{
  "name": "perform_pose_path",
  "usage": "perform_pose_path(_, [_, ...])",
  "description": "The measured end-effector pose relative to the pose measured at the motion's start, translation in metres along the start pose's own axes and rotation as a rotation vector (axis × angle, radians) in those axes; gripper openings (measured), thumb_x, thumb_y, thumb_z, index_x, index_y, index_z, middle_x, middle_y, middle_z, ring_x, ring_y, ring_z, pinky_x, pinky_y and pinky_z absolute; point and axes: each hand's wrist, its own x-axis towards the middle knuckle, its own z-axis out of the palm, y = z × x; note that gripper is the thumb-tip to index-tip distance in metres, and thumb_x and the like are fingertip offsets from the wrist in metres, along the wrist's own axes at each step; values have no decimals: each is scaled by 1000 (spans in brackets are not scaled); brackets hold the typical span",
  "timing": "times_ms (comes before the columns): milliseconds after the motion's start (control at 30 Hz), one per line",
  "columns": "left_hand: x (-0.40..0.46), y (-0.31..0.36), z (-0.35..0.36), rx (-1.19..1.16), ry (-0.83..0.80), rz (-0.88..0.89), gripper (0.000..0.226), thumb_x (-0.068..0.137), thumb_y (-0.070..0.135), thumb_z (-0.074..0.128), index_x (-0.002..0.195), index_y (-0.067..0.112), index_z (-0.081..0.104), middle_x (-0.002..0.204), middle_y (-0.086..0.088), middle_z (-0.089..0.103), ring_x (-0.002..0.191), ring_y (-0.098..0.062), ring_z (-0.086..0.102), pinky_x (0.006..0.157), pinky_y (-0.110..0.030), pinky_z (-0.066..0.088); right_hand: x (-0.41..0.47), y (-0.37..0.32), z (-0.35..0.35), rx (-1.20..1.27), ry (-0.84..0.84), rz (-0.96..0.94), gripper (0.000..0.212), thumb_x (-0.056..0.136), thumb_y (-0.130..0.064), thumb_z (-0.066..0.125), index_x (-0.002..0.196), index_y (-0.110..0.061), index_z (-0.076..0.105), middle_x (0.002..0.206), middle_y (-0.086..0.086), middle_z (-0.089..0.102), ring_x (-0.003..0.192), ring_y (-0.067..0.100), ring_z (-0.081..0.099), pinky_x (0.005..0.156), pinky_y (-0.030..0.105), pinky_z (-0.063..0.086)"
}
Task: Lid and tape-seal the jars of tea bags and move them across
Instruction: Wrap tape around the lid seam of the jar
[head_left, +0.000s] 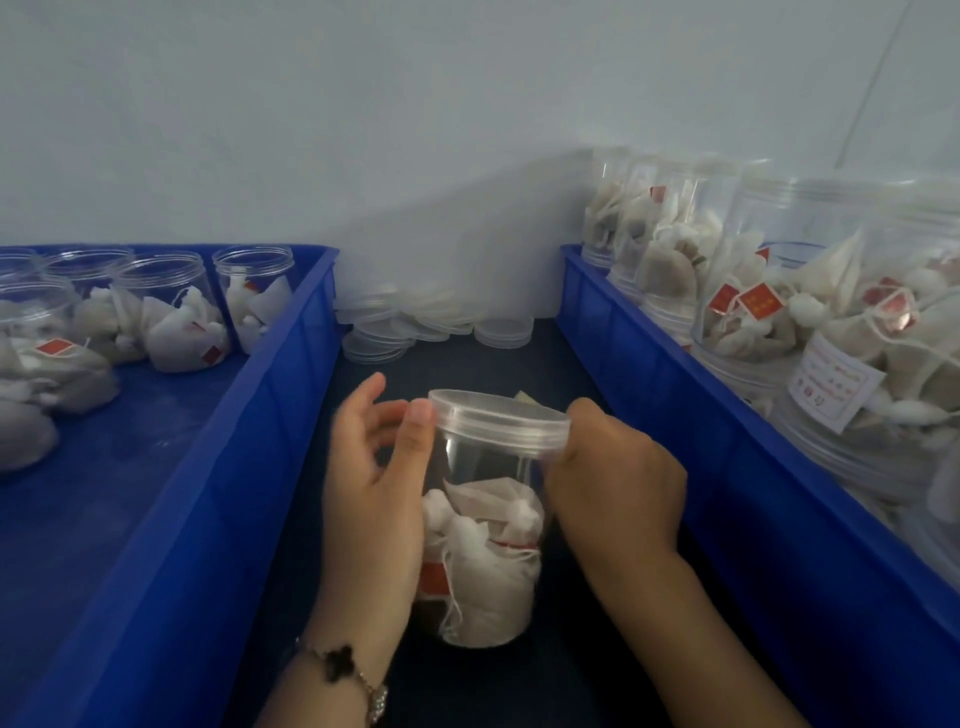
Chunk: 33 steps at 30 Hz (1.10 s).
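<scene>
Right at the bottom centre of the frame, a clear jar (483, 525) stands on the dark tabletop (566, 649) between two blue crates, white tea bags (485, 566) with red tags heaped in its lower half. The left hand (374, 483) steadies the jar's side, thumb pressed up by the rim and the fingers loosely spread, a beaded bracelet (343, 667) on the wrist. The right hand (613, 478) grips the edge of the clear lid (501, 421) sitting on the jar's mouth, fingers curled around it. Further back, in the middle of the frame, spare lids (421, 325) lie stacked and scattered against the white wall. The left crate (208, 457) holds open, unlidded jars (166, 306) of tea bags at its far end. The right crate (727, 415), along the right edge, is packed with lidded jars (810, 291) lying stacked, one showing a white label (834, 387).
</scene>
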Motion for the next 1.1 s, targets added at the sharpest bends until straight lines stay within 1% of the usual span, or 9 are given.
perform_pose_path(133, [-11, 3, 4, 159, 168, 119, 42, 73, 70, 34, 102, 47, 55, 94, 30, 62, 94, 19, 54, 73, -9, 50, -1, -4, -1, 9, -20, -4, 15, 93, -29, 50, 80, -24, 44, 73, -6, 55, 62, 12, 52, 52, 25, 36])
perform_pose_path(200, [-16, 3, 8, 229, 98, 112, 65, 67, 85, 38, 119, 46, 49, 109, 28, 58, 101, 17, 53, 78, -9, 48, -1, -5, -1, 20, -28, -33, 15, 93, -32, 50, 81, -25, 43, 73, -8, 54, 61, 10, 51, 52, 25, 37])
perform_pose_path(300, [-14, 1, 10, 371, 21, 26, 125, 31, 94, 52, 140, 37, 31, 132, 14, 51, 117, -7, 52, 91, -31, 49, -2, -5, -2, 59, -58, -105, 20, 90, -33, 52, 77, -27, 38, 66, -10, 45, 56, 4, 42, 48, 20, 28])
perform_pose_path(433, [-3, -4, -1, 232, 88, -28, 122, 31, 83, 56, 141, 34, 35, 125, 10, 57, 108, -5, 56, 78, -20, 47, 5, -3, -6, 291, -257, -133, 13, 85, -31, 65, 89, -30, 52, 75, -9, 55, 69, 4, 53, 65, 27, 50])
perform_pose_path(567, [7, -10, -13, 25, 73, -71, 120, 33, 74, 66, 141, 29, 42, 122, 9, 61, 100, 0, 61, 69, -12, 50, 8, 2, -14, 530, -461, -130, 28, 80, -40, 66, 106, -39, 57, 81, -10, 62, 74, 5, 61, 73, 33, 55])
perform_pose_path(700, [11, -7, -16, -95, 60, -51, 116, 36, 65, 68, 140, 19, 45, 99, 16, 63, 78, 24, 56, 50, 3, 38, 7, 7, -21, 768, -566, -72, 68, 42, -76, 68, 102, -46, 54, 86, -13, 63, 75, -4, 61, 58, 13, 47])
perform_pose_path(767, [12, -8, -17, -101, 58, -46, 118, 35, 62, 70, 142, 20, 42, 95, 22, 60, 76, 22, 57, 51, 2, 39, 9, 11, -24, 783, -536, -35, 70, 38, -74, 73, 101, -50, 50, 82, -9, 64, 70, -1, 63, 57, 15, 47])
perform_pose_path(900, [10, -7, -20, 86, 53, 16, 126, 30, 72, 66, 145, 30, 34, 120, 20, 51, 88, 9, 52, 68, -7, 40, 13, 21, -22, 463, -263, -68, 35, 75, -37, 73, 90, -49, 44, 73, -16, 56, 64, 5, 58, 54, 23, 48])
perform_pose_path(1100, [9, -6, -20, 173, 46, 33, 124, 29, 72, 64, 143, 33, 36, 122, 17, 51, 84, 14, 45, 68, -8, 35, 15, 25, -14, 363, -179, -24, 29, 81, -33, 68, 79, -42, 41, 73, -23, 46, 59, 5, 53, 47, 20, 38])
